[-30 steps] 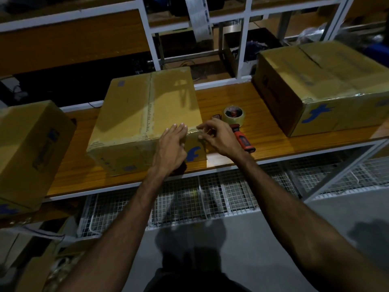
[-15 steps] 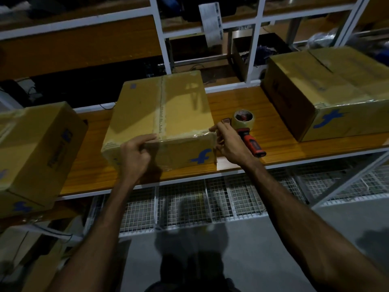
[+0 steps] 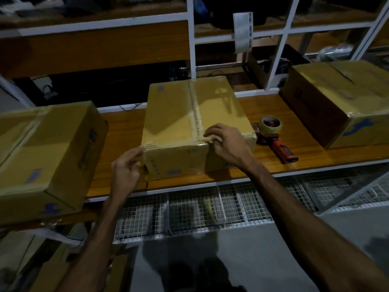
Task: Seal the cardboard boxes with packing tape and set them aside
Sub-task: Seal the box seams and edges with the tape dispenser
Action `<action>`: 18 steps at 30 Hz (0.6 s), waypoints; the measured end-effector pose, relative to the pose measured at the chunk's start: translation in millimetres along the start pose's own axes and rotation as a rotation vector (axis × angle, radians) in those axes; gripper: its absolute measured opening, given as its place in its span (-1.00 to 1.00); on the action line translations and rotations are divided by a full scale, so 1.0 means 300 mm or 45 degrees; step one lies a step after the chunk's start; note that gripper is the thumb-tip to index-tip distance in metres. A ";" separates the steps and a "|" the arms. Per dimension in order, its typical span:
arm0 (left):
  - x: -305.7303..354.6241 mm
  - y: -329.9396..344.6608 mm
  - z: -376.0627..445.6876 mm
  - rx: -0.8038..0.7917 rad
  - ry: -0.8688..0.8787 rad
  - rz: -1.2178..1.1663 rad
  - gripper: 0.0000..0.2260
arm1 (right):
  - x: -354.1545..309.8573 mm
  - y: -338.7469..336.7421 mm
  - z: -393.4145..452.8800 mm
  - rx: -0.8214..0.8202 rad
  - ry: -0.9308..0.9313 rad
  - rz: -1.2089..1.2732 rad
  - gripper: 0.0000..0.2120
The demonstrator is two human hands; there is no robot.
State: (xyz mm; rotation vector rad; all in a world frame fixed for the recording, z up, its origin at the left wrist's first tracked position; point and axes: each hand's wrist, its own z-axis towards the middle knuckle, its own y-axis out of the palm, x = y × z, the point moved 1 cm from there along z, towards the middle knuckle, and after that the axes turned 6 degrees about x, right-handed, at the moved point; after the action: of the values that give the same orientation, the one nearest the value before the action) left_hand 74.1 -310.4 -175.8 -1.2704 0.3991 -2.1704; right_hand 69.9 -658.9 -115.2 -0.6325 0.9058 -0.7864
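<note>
The left hand (image 3: 126,171) is gripping the middle box's (image 3: 189,127) near-left corner; the right hand (image 3: 227,142), fingers curled, is pressing the tape (image 3: 194,114); uneven pressing is risking wrinkles or lifting ends.

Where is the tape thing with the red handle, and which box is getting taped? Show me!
tape dispenser (image 3: 281,149): head view, on its red handle.
middle box (image 3: 176,114): head view, on its bare top left flap.
</note>
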 end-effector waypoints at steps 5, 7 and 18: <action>-0.047 -0.003 0.034 -0.017 0.146 -0.032 -0.52 | -0.198 0.152 0.124 -0.151 -0.024 0.082 -0.72; -0.061 0.000 0.048 -0.035 0.176 -0.022 -0.58 | -0.248 0.207 0.152 -0.202 -0.022 0.097 -0.75; -0.111 -0.013 0.112 -0.103 0.537 0.018 -0.80 | -0.342 0.334 0.146 -0.173 0.135 0.010 -0.84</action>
State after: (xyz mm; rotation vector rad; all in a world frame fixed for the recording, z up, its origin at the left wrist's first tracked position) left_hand 114.2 -285.5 -179.9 -0.8374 0.6671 -2.4281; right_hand 100.7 -512.5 -125.3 -0.7106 1.0646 -0.7614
